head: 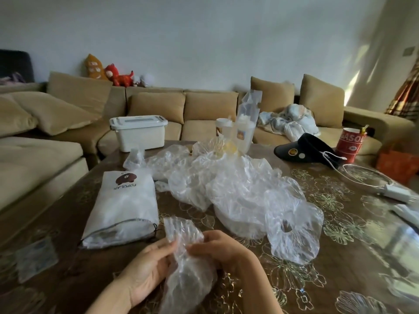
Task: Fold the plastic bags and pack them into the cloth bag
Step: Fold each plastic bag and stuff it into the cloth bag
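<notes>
Gripping a crumpled plastic bag [182, 232], left hand [149, 266] and right hand [218, 248] curl round it.

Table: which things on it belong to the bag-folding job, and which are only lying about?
Job: plastic bag gripped by left hand and right hand; bag pile; cloth bag.
Lying about: white box; visor; red cup; charger.

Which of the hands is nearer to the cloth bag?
Left. The left hand is just below the cloth bag; the right hand lies farther right, across the plastic bag.
</notes>
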